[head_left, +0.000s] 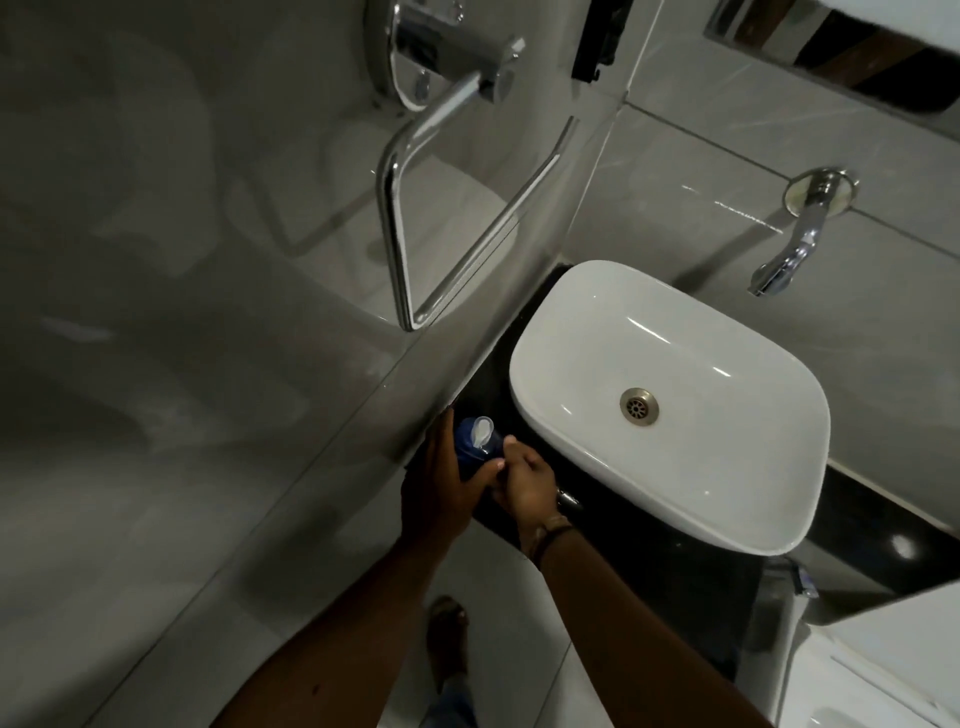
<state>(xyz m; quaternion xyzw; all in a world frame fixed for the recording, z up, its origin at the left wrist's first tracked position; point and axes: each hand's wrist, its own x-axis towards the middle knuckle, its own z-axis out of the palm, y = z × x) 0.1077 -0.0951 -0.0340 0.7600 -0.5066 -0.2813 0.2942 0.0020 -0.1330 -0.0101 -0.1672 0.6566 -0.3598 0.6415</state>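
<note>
Gripping one blue bottle (475, 449), two hands (441, 488); one white basin (670, 395) beside.

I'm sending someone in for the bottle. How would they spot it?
Find the white basin on the black counter. Left of it, by the tiled wall, stands a dark blue bottle, held by the left hand and right hand. Its white flip cap stands open.

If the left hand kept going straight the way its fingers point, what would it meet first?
The left hand already holds the blue bottle; past it, its fingers point at the grey wall tile just beyond the black counter. Probably the wall, though depth is unclear.
</note>
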